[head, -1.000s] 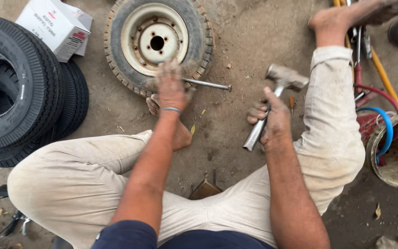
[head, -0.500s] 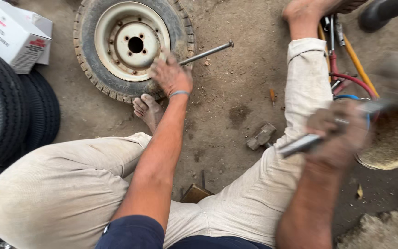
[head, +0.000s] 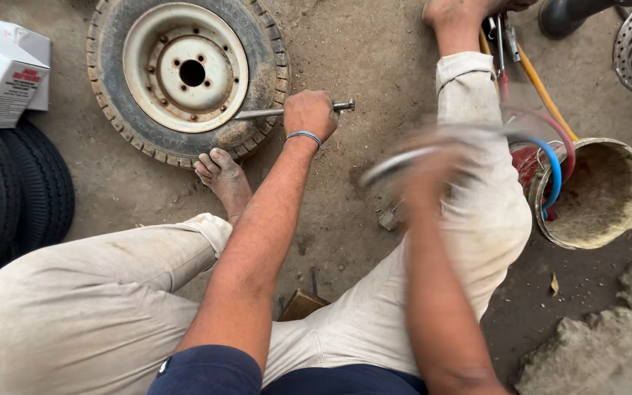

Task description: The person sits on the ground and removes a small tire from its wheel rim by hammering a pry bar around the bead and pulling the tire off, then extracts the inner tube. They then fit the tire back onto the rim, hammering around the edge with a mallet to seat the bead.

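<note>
The left hand [head: 310, 113] clenches a metal rod [head: 272, 113] wedged between rim and tyre of the small wheel [head: 184, 73] lying flat on the ground, while the blurred right hand [head: 422, 164] apparently grips a hammer [head: 396, 162], the tyre still seated.

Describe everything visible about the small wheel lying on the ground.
The wheel lies flat on the dirt ground. Its tyre is worn, dusty and grey-brown with a blocky tread. The rim looks like cream-painted metal, stained with rust, with a dark centre hole ringed by bolt holes. A metal rod is pushed in between rim and tyre at the lower right, gripped by the left hand. A bare foot presses against the tyre's lower edge.
</note>
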